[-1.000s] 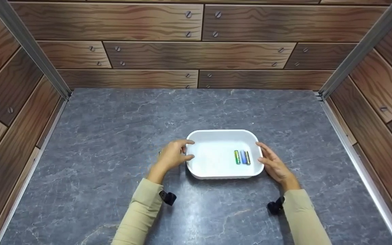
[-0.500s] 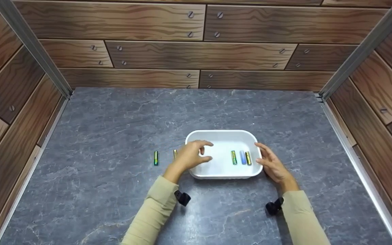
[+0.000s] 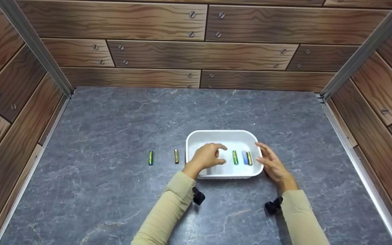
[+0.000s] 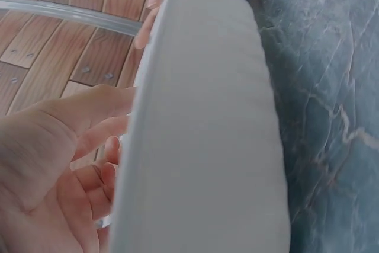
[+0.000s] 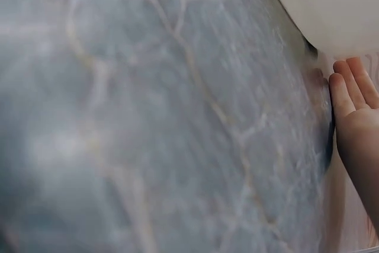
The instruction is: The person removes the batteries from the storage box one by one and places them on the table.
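A white tray point(image 3: 225, 176) sits on the table, three small cylinders lying in its right half. These are a green-and-gold battery point(image 3: 235, 157), a light blue cylinder point(image 3: 245, 157) and a gold-and-dark battery point(image 3: 249, 158), the latter two side by side. My left hand point(image 3: 206, 157) is over the tray, thumb and index finger spread with nothing between them, left of the green battery. My right hand point(image 3: 274, 165) touches the tray's right rim; in the right wrist view its fingers point(image 5: 354, 87) lie fairly straight by the tray's outer wall point(image 5: 337, 10).
Left of the tray, a green battery point(image 3: 151, 158) and a gold-and-dark battery point(image 3: 176, 156) lie apart on the grey marbled table point(image 3: 114, 129). Wood-patterned walls point(image 3: 196, 54) with metal corner posts enclose the table.
My left hand has moved rightward from the tray's left rim to above its inside, uncovering two batteries on the table. The leftmost battery has rolled slightly left. My right hand stays at the rim.
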The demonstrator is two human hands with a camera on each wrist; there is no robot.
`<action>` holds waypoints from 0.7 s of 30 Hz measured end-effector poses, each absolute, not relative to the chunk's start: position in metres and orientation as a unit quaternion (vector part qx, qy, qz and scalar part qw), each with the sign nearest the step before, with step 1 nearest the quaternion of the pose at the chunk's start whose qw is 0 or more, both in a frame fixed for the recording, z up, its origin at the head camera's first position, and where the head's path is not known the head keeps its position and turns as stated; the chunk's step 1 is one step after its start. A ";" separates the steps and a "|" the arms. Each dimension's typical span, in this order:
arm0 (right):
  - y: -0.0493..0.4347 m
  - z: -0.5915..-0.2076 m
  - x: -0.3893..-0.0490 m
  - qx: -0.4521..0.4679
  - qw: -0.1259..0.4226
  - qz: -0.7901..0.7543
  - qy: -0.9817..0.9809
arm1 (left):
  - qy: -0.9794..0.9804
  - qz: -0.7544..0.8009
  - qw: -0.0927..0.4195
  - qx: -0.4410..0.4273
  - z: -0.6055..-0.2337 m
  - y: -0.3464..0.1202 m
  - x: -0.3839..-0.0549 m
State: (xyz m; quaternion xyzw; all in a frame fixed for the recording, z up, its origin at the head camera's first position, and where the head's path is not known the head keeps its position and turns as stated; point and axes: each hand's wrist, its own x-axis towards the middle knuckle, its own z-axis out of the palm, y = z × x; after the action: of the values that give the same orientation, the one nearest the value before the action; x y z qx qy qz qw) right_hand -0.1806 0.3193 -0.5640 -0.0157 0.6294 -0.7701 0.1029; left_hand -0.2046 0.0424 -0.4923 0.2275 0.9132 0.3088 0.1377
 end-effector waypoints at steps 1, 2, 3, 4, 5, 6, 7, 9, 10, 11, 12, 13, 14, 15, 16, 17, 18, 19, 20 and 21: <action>0.319 -0.564 -0.181 -0.012 0.102 -0.771 0.628 | 0.914 0.308 0.139 0.225 -0.494 0.045 -0.205; 0.319 -0.565 -0.181 -0.010 0.102 -0.772 0.627 | 0.916 0.305 0.139 0.222 -0.496 0.048 -0.205; 0.319 -0.565 -0.181 -0.008 0.103 -0.773 0.626 | 0.917 0.303 0.138 0.218 -0.498 0.050 -0.205; 0.319 -0.566 -0.181 -0.007 0.105 -0.774 0.625 | 0.919 0.300 0.137 0.214 -0.500 0.053 -0.206; 0.319 -0.566 -0.181 -0.007 0.106 -0.775 0.623 | 0.921 0.299 0.135 0.210 -0.502 0.055 -0.206; 0.319 -0.567 -0.181 -0.011 0.107 -0.775 0.622 | 0.924 0.294 0.134 0.207 -0.504 0.058 -0.206; 0.319 -0.567 -0.181 -0.016 0.107 -0.777 0.621 | 0.926 0.289 0.132 0.203 -0.506 0.060 -0.206; 0.319 -0.567 -0.181 -0.028 0.110 -0.777 0.619 | 0.931 0.280 0.129 0.197 -0.508 0.066 -0.207; 0.320 -0.568 -0.180 -0.034 0.110 -0.778 0.617 | 0.933 0.276 0.126 0.195 -0.509 0.069 -0.207; 0.320 -0.568 -0.180 -0.040 0.110 -0.779 0.616 | 0.935 0.270 0.124 0.193 -0.510 0.072 -0.207; 0.320 -0.568 -0.180 -0.045 0.109 -0.780 0.615 | 0.938 0.264 0.122 0.190 -0.510 0.076 -0.207; 0.320 -0.568 -0.180 -0.046 0.109 -0.781 0.613 | 0.940 0.258 0.120 0.188 -0.511 0.079 -0.208; 0.320 -0.568 -0.179 -0.047 0.108 -0.782 0.612 | 0.942 0.254 0.119 0.187 -0.511 0.082 -0.208; 0.320 -0.568 -0.179 -0.046 0.106 -0.784 0.610 | 0.943 0.250 0.119 0.185 -0.511 0.085 -0.208; 0.319 -0.568 -0.179 -0.045 0.104 -0.785 0.609 | 0.945 0.246 0.118 0.183 -0.512 0.087 -0.208; 0.319 -0.568 -0.179 -0.043 0.103 -0.786 0.608 | 0.946 0.242 0.119 0.181 -0.512 0.090 -0.208; 0.318 -0.568 -0.179 -0.041 0.102 -0.787 0.607 | 0.947 0.238 0.121 0.178 -0.512 0.092 -0.209; 0.318 -0.568 -0.179 -0.038 0.101 -0.788 0.607 | 0.948 0.234 0.123 0.176 -0.513 0.094 -0.209; 0.318 -0.568 -0.178 -0.038 0.101 -0.788 0.606 | 0.949 0.231 0.125 0.174 -0.513 0.096 -0.209; 0.318 -0.568 -0.178 -0.037 0.100 -0.788 0.606 | 0.951 0.226 0.127 0.170 -0.513 0.098 -0.209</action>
State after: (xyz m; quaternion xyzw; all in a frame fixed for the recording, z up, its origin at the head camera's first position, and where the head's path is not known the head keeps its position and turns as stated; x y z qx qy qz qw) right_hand -0.1784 0.3178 -0.5676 -0.0370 0.6059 -0.7883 0.1000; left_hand -0.2091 0.0980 -0.5134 0.1701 0.9506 0.2263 0.1274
